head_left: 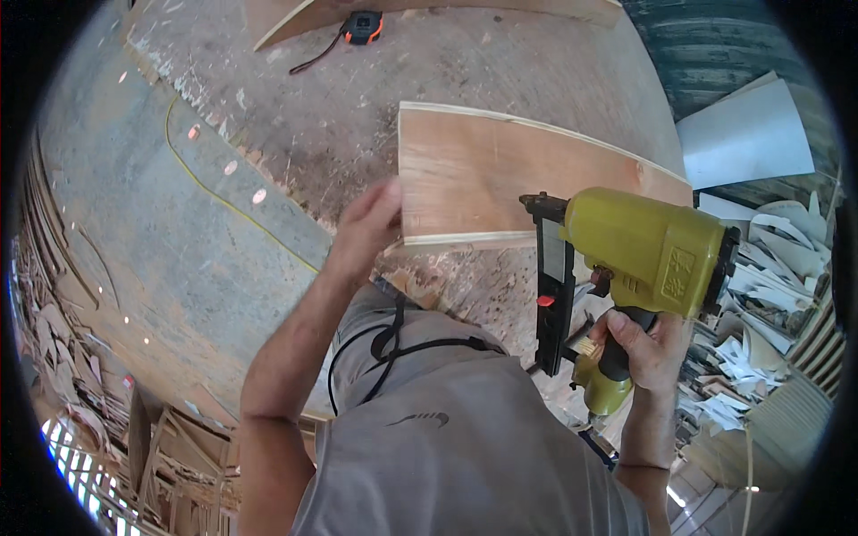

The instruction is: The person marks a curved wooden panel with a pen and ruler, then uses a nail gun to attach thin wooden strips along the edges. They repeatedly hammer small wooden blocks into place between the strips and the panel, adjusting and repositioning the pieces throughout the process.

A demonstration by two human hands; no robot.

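Observation:
A pale plywood piece (483,170) with lighter strips along its two long edges lies on the worn worktable (483,62). At its left end is my left hand (368,219), fingers curled against the short edge; some fingertips are hidden there. My right hand (651,344) is wrapped round the black grip of an olive-yellow nail gun (639,237). The gun is raised in front of the plywood's near right part, its nose pointing left and its black magazine hanging down. Whether the nose touches the wood I cannot tell.
A black and orange tape measure (363,29) with a wrist strap lies on the far table, near another curved wooden piece (295,20). A yellow hose (214,192) crosses the floor at left. White offcuts (769,286) are heaped at right; wood scraps (71,357) lie at left.

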